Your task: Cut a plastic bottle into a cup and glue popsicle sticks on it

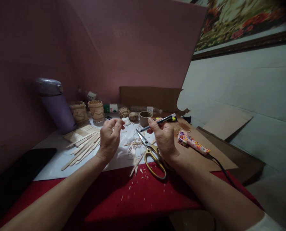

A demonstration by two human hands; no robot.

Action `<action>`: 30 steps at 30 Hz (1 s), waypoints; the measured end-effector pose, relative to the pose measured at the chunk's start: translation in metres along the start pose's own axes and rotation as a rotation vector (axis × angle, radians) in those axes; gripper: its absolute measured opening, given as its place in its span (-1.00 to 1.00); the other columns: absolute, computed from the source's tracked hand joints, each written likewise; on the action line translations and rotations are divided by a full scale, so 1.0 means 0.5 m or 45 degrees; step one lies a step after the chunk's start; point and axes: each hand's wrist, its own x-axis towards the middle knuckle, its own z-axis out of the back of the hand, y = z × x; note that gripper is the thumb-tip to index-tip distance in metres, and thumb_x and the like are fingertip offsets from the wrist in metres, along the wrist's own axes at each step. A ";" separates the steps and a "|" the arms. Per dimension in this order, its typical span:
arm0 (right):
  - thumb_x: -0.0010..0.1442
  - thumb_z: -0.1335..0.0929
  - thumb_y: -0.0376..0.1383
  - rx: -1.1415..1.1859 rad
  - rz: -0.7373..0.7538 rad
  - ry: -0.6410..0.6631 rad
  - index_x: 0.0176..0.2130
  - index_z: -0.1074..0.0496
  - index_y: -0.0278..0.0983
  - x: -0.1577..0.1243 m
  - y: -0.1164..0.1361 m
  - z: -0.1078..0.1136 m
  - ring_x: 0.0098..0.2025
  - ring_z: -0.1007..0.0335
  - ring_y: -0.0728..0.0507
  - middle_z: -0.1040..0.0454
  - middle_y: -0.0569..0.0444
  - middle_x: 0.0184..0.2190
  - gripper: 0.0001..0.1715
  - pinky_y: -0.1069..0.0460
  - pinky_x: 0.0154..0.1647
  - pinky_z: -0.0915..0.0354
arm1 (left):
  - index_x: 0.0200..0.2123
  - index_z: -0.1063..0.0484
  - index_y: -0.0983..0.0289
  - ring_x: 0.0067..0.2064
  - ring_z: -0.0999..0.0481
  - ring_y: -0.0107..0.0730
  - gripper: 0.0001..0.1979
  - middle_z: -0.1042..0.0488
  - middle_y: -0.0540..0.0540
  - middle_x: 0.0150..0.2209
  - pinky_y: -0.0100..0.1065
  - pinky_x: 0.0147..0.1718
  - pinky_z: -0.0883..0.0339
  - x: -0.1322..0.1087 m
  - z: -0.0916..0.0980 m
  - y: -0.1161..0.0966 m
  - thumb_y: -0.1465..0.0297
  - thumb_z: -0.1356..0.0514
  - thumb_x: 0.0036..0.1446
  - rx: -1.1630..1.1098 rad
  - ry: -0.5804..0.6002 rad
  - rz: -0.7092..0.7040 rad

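My right hand (164, 136) grips a dark pen (161, 121) with a pale end, its tip slanting down to the left. Level with it, my left hand (111, 136) is closed in a pinch; whatever may be between its fingertips is too small to make out. Below and between the hands lie scissors (149, 149) with gold handles, blades pointing away and slightly parted. Wood scraps (134, 155) and splinters are scattered around the blades. Several flat craft sticks (85, 149) fan out on white paper (52, 168) left of my left hand.
Behind stand two carved-looking wooden cups (96, 111), a purple tumbler (56, 107), balls of twine (124, 112), a small round pot (145, 118) and a lying plastic bottle (140, 109). A flower-patterned glue gun (193, 143) with a black cord rests on cardboard (220, 160). Red cloth (123, 202) covers the front.
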 end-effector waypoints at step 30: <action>0.22 -0.40 -0.09 -0.179 0.254 0.148 -0.46 -0.32 -0.19 -0.030 -0.001 0.005 -0.41 -0.31 -0.06 -0.33 0.19 -0.52 -0.68 0.00 -0.31 -0.24 | -0.11 -0.36 0.28 -0.49 -0.49 -0.35 -0.64 -0.49 0.15 -0.39 -0.36 -0.55 -0.42 -0.020 -0.023 -0.022 0.11 -0.18 0.20 -0.921 0.590 1.091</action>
